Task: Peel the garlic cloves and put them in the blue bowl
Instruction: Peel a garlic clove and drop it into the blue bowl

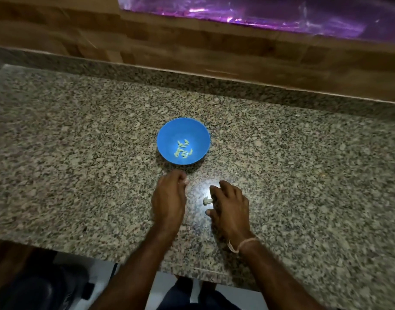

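A blue bowl (183, 130) stands on the granite counter (80, 153) and holds several pale peeled garlic cloves (183, 149). Just in front of it, my left hand (168, 195) hovers with its fingers curled under; whether it holds anything is hidden. To the right, my right hand (230, 206) rests over the counter with fingers bent, its fingertips touching a small white garlic piece (206, 200) that lies on the stone. A string band circles my right wrist.
A wooden panelled wall (192, 45) rises behind the counter, with a purple glowing surface (281, 16) above it. The counter's front edge runs below my forearms; a dark shape sits on the floor at lower left.
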Available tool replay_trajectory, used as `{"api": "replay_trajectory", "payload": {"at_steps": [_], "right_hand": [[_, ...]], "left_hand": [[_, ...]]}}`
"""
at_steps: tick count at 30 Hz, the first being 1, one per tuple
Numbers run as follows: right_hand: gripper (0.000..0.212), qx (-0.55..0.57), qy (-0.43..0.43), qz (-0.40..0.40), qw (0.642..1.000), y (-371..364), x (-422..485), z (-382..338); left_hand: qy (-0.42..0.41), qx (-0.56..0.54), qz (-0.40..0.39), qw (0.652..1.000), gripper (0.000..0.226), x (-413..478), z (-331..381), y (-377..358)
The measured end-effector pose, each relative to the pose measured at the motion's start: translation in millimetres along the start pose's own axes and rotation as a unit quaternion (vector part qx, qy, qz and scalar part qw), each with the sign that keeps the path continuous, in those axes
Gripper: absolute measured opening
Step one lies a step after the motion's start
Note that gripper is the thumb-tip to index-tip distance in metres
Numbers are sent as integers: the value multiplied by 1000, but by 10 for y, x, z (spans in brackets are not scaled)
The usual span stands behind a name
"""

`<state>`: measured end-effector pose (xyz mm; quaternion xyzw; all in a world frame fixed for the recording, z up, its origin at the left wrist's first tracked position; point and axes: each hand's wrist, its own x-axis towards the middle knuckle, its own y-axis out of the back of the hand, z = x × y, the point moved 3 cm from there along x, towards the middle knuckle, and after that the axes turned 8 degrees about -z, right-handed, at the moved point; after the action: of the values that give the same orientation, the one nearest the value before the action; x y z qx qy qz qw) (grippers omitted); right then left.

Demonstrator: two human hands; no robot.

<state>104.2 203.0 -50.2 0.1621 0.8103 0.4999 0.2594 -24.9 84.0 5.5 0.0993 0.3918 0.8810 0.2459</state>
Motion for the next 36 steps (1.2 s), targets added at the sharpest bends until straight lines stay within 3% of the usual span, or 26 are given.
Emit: {"api": "replay_trajectory", "payload": {"at_steps": [3,7,9,12,16,21,24,27,34,36], "right_hand": [[66,-1,-9,0,1000,1,22,-45],[65,34,-16,13,999,0,32,-45],[57,87,2,33,996,-8,31,-31],[34,163,29,58,985,-57,17,-50],[9,148,36,82,985,-108,20,-94],[7,191,15,95,977,-102,-10,-112],[11,346,2,72,936,-40,-58,-103],[13,480,-10,41,876,73,-113,-96],[8,632,-42,-46,772,133,-192,55],[10,669,-37,-54,740,196,-239,76]], "left_hand": [[-22,17,32,999,7,469,164,117],[-21,69,-15,997,23,862,163,93],[-44,71,-5,996,26,842,149,109],[-89,2,10,996,13,480,98,61],[5,-109,-140,984,11,-120,-207,-356],[82,-180,-193,961,4,-253,-351,-576],[129,-262,-208,933,8,-224,-316,-544],[178,-388,-204,881,8,-278,-241,-460],[148,-422,-202,871,13,-400,83,-344],[171,-447,-210,852,11,-437,128,-382]]}}
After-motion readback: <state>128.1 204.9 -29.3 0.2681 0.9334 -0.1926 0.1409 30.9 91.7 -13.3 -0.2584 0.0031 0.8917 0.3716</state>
